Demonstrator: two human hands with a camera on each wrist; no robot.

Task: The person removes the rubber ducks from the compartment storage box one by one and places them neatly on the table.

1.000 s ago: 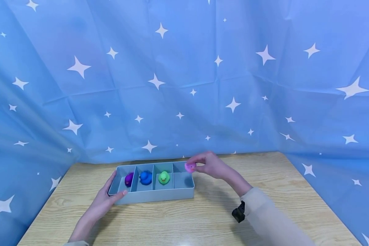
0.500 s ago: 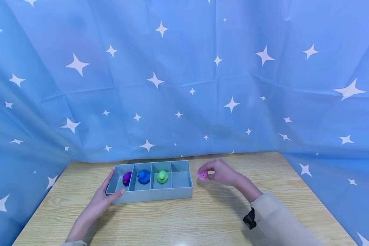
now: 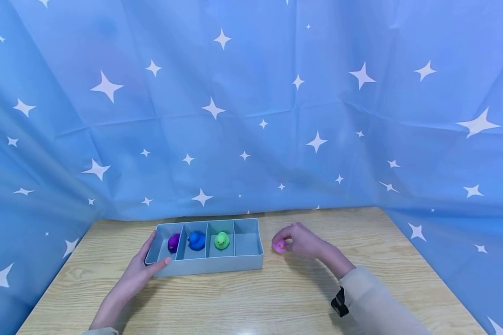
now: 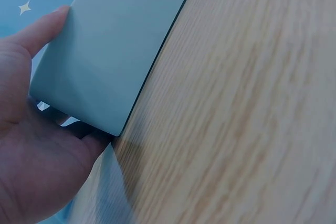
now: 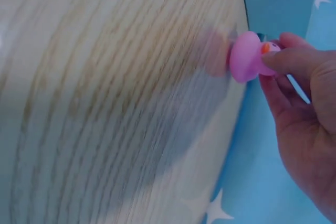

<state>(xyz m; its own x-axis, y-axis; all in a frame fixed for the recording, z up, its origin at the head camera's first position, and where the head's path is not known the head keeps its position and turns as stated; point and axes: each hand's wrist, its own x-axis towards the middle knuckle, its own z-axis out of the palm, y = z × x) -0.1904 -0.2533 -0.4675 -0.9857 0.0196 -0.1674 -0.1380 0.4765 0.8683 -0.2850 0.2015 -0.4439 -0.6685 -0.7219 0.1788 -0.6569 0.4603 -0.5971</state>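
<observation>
A pink rubber duck is pinched between the thumb and fingers of my right hand, low at the tabletop just right of the box. In the right wrist view, the duck's rounded body faces the wood and my fingers hold its head. My left hand grips the left end of a grey-blue divided box, thumb over the near wall. Inside, from left to right, sit a purple rubber duck, a blue rubber duck and a green rubber duck, each in its own compartment. The rightmost compartment holds nothing.
The box stands on a wood-grain table, toward its back edge. A blue cloth with white stars hangs behind the table and along both sides. On my right wrist sits a small black device.
My right hand has carried the pink duck from over the rightmost compartment out to the right, then down to the tabletop. The left hand keeps its grip on the box.
</observation>
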